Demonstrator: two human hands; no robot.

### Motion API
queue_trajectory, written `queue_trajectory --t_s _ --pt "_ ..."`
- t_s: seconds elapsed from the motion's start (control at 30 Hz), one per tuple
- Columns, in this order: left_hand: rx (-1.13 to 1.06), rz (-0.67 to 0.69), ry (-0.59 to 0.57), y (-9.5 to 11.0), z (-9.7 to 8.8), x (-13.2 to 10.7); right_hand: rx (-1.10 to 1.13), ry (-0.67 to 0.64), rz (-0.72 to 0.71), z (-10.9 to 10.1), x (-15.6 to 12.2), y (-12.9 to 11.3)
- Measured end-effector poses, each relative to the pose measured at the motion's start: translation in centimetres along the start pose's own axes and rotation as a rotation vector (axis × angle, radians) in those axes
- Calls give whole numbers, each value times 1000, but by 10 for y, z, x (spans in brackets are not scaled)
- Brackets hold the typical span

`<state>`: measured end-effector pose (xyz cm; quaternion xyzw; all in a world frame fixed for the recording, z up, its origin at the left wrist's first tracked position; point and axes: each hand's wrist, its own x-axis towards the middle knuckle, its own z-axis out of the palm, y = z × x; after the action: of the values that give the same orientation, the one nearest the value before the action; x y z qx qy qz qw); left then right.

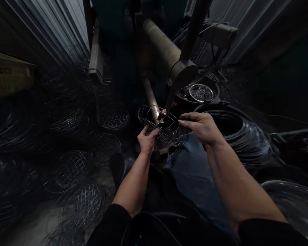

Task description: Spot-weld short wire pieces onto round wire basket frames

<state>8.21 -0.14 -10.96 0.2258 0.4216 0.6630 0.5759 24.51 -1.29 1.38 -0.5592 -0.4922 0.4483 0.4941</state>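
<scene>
Between my two hands is a round wire basket (pixel 170 135), tilted, its rim and grid of thin metal wires showing. My left hand (pixel 146 138) pinches its near left edge between thumb and fingers. At its right edge my right hand (pixel 201 125) grips the rim wire with the fingertips. The basket's wires sit around the tip of a metal rod (pixel 151 95), the lower electrode of what looks like a spot welder. An upper arm (pixel 172 92) comes down to the wire there, with a small reddish glow at the contact.
A thick metal cylinder (pixel 166 48) juts out above. Several wire baskets (pixel 83 201) lie stacked on the floor at left. On the right are a large wire coil (pixel 251 136), a bowl of small metal pieces (pixel 201 93) and a shiny round basin (pixel 295 201). A cardboard box (pixel 11 77) stands far left.
</scene>
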Motion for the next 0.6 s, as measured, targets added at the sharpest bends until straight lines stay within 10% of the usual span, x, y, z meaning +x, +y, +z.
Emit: queue_trajectory --t_s 0.6 --pt "-16 -140 17 7 7 -5 103 -131 86 -21 -9 19"
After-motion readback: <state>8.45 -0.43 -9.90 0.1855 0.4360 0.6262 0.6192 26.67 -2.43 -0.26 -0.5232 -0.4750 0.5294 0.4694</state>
